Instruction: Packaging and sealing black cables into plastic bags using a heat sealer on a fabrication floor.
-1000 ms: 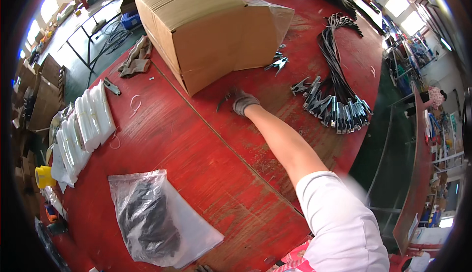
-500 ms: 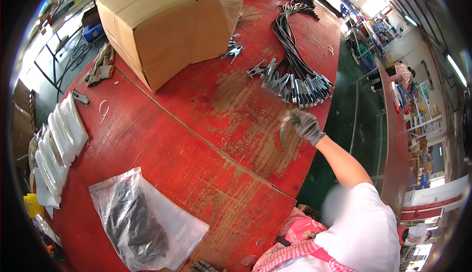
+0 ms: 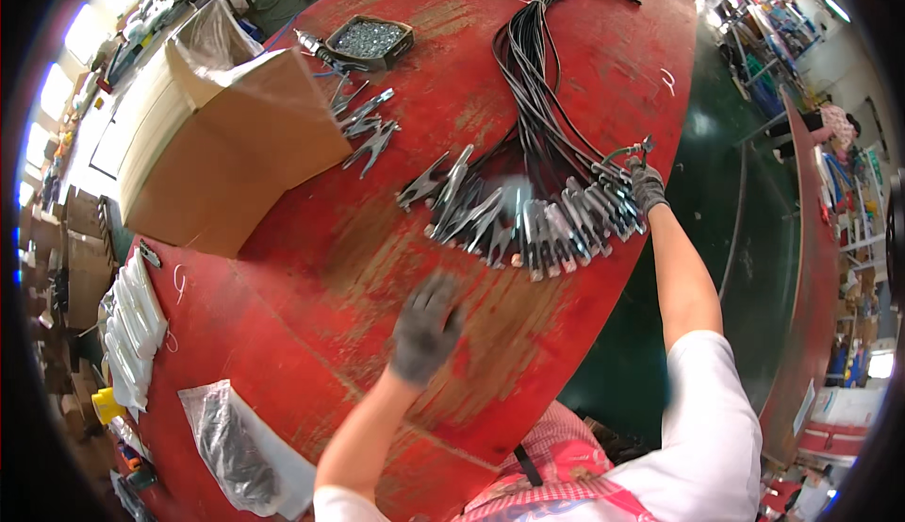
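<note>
Head view: the left hand's [image 3: 426, 326] gloved fingers are loosely spread, holding nothing and blurred, over the worn red surface [image 3: 273, 305], just below the row of clamps. The right hand [image 3: 647, 188], also gloved, is at the row's right end, by the surface's edge; its fingers are curled beside a small tool [image 3: 645, 148], but I cannot tell whether they pinch it. Between the hands and farther out, the metal clamps [image 3: 539, 239] lie fanned side by side, joined to black cables [image 3: 530, 60] that run away in a bundle and bend right at the far end. Left of these, a few loose clamps [image 3: 373, 145] lie beside the cardboard box [image 3: 236, 164]. Behind them sits a tray [image 3: 403, 48] of small shiny parts [image 3: 368, 37]. Clear packs [image 3: 135, 324] lie along the left edge, near a yellow roll [image 3: 106, 406]. Nearer the body, at lower left, is a clear bag [image 3: 236, 456] with something dark inside.
</note>
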